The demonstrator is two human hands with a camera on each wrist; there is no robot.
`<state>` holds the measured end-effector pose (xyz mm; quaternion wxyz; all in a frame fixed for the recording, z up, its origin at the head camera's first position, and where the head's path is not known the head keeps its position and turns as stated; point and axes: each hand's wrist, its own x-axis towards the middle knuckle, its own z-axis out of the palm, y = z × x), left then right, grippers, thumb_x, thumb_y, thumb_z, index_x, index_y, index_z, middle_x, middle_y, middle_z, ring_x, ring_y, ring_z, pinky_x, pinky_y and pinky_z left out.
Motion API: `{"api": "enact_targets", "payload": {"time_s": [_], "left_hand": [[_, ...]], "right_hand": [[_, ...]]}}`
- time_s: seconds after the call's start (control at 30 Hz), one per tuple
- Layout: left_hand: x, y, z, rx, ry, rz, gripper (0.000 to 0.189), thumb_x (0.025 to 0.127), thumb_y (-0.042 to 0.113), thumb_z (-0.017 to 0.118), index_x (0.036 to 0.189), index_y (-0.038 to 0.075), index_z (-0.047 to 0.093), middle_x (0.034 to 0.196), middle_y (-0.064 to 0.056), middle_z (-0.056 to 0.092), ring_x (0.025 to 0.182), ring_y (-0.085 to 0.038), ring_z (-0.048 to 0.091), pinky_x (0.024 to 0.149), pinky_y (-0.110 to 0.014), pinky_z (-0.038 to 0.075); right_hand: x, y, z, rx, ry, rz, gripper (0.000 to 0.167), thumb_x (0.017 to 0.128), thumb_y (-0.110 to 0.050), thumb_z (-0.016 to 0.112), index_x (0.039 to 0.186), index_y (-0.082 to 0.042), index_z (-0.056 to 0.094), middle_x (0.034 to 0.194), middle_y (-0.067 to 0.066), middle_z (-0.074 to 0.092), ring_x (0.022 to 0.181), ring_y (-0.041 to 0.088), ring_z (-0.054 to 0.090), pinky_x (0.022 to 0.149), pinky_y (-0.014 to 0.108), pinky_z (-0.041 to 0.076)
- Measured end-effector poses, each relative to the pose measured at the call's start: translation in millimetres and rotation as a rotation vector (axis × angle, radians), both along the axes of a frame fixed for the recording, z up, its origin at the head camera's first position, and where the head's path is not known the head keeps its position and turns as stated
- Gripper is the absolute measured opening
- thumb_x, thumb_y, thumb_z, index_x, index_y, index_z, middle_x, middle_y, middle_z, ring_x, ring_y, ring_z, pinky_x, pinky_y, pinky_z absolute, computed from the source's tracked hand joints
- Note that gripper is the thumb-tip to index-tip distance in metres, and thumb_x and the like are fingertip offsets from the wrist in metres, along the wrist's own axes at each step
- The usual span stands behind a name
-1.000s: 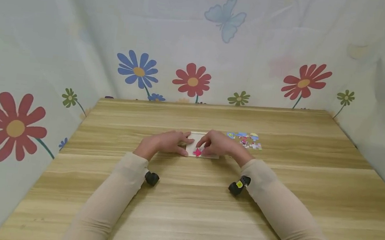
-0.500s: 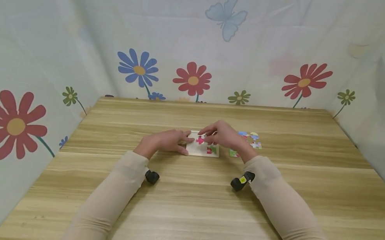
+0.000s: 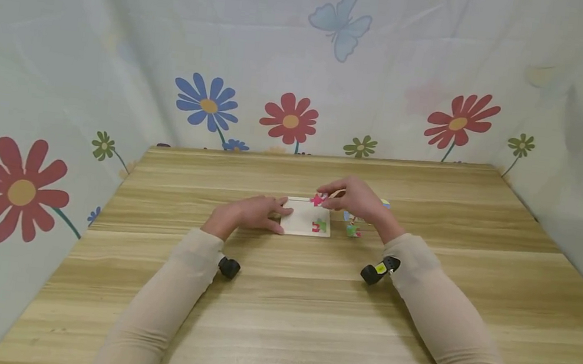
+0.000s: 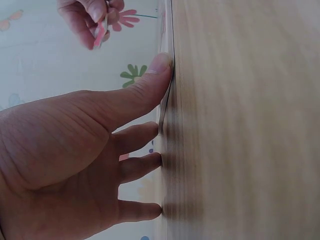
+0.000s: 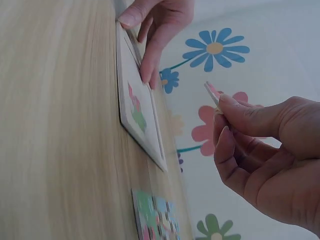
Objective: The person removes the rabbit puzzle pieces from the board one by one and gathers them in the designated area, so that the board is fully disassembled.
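Observation:
My right hand (image 3: 356, 200) pinches a pink jigsaw piece (image 3: 317, 199) between thumb and fingers, raised over the far right corner of a pale puzzle tray (image 3: 298, 222). In the right wrist view the piece (image 5: 212, 91) is seen nearly edge-on, tilted and well off the tray. My left hand (image 3: 253, 212) rests at the tray's left edge, its fingers spread and its index finger on the tray's face. The left wrist view shows the left thumb (image 4: 150, 82) lying along the edge. A red and green piece group (image 3: 320, 226) lies in the tray's near right corner.
Several loose jigsaw pieces (image 5: 155, 215) lie together on the wooden table (image 3: 279, 299) right of the tray, partly hidden by my right hand and wrist in the head view. A flowered cloth (image 3: 253, 35) hangs behind the table and along its sides.
My right hand has lifted the pink piece from the tray's near side and carried it away to the far right corner, uncovering the red and green group. The left hand has stayed put.

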<state>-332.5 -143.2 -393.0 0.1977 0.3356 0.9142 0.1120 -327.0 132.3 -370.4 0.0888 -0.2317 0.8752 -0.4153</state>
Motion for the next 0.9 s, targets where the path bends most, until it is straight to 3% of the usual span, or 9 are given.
{"api": "enact_targets", "payload": {"time_s": [0.17,0.27,0.53,0.73,0.9], "left_hand": [[0.5,-0.8,-0.7,0.007,0.0,0.0,0.067,0.095,0.036,0.068,0.152,0.014,0.041,0.163,-0.017,0.02,0.149,-0.034,0.022,0.119,-0.044,0.022],[1.0,-2.7,-1.5,0.009,-0.001,0.017,0.067,0.095,0.036,0.068,0.153,0.016,0.04,0.164,-0.015,0.019,0.149,-0.033,0.02,0.12,-0.044,0.021],[1.9,-5.1,-1.4,0.022,-0.009,0.037,0.066,0.095,0.035,0.068,0.153,0.016,0.041,0.164,-0.013,0.019,0.15,-0.033,0.019,0.12,-0.045,0.02],[1.6,-4.5,-2.0,0.027,-0.013,0.032,0.067,0.095,0.036,0.068,0.153,0.016,0.041,0.164,-0.014,0.018,0.15,-0.033,0.019,0.12,-0.045,0.02],[2.5,-0.8,-0.2,0.016,-0.013,0.019,0.067,0.096,0.036,0.067,0.153,0.015,0.04,0.164,-0.015,0.018,0.15,-0.033,0.018,0.12,-0.046,0.019]], "right_hand": [[2.2,24,0.3,0.011,0.023,-0.019,0.033,0.094,-0.009,0.071,0.127,-0.009,0.07,0.106,0.009,0.07,0.088,0.022,0.061,0.08,0.042,0.056],[4.5,41,1.6,0.036,0.037,-0.035,0.031,0.095,-0.008,0.07,0.126,-0.007,0.071,0.109,0.009,0.072,0.087,0.022,0.062,0.08,0.046,0.055],[11.6,78,4.0,0.054,-0.025,-0.082,0.034,0.092,-0.003,0.071,0.126,-0.002,0.069,0.126,0.017,0.066,0.103,0.029,0.064,0.081,0.041,0.055],[17.8,90,3.4,0.036,-0.05,-0.08,0.036,0.089,0.001,0.073,0.124,0.002,0.069,0.124,0.022,0.065,0.109,0.035,0.062,0.085,0.039,0.054],[20.2,99,-1.6,0.104,-0.08,-0.057,0.039,0.086,-0.001,0.077,0.124,-0.003,0.071,0.124,0.018,0.067,0.11,0.034,0.061,0.09,0.042,0.051]]}}
